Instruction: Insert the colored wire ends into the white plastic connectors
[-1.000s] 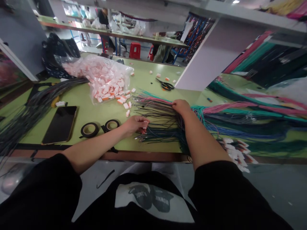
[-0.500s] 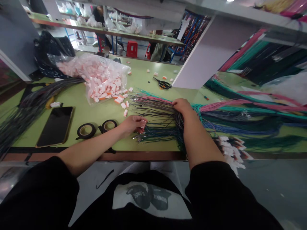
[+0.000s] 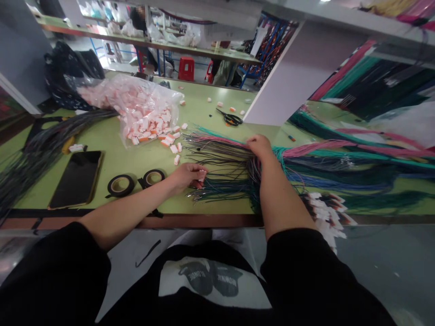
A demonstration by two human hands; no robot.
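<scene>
Between the thumb and fingers of my left hand (image 3: 188, 175) is a small white connector (image 3: 202, 175), close to the wire ends. My right hand (image 3: 260, 146) rests on the spread wires (image 3: 220, 154), its fingers curled down at the pink and grey strands; what they grip is too small to make out. Pink, grey, black and green wires fan out leftward, with small metal tips at their ends. A plastic bag of white and orange connectors (image 3: 146, 108) lies at the back left, with several loose connectors (image 3: 174, 148) beside it.
A phone (image 3: 76, 179) and two black tape rolls (image 3: 121, 185) lie at the left front. Scissors (image 3: 229, 117) are at the back by a white divider (image 3: 288, 72). Wire bundles (image 3: 356, 145) extend right. White connectors (image 3: 324, 213) hang over the front edge. A person is in the background.
My right hand has shifted very slightly up and to the right along the wires. My left hand keeps its hold on the connector. The whole view has moved slightly.
</scene>
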